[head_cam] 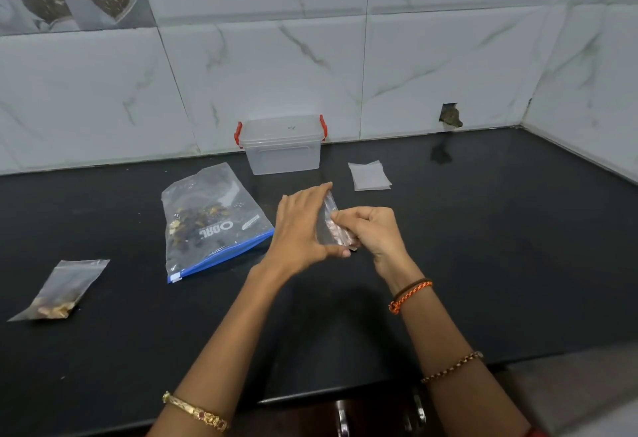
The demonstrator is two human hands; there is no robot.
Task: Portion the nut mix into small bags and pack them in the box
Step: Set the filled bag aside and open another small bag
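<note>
**Fingers on small bag: filling or sealing second portion**

Fingers [348, 218] of the right hand [371, 231] are curled and pinch the small bag [328, 226] at its near edge. Left hand [303, 226] has its fingers nearly straight along the bag's far side, thumb under the lower edge, so the bag is held between fingers and thumb, upright and above the table [483, 264]. Something pinkish-brown shows inside the bag; whether it is nuts or a fingertip seen through the film cannot be told.

Positions:
- Nut mix bag [210, 222], large, blue zip strip, lies flat just left of the hands, partly full. Whether its zip is open cannot be told.
- One filled bag [58, 293] lies well apart at the table's left edge, nuts gathered at its near end.
- Stack of empty bags [369, 176] lies behind the hands, to the right of the box.
- Box [283, 146], clear with red clips, stands at the wall. Lid appears on; nothing visible inside.

Judgement: portioning step, second bag in hand. Packing not begun.

Next move, as judged: if the portion is in, press the bag's mouth closed along its full width while keeping it upright, then set it down by the filled one. The box needs unclipping before any packing.
</note>
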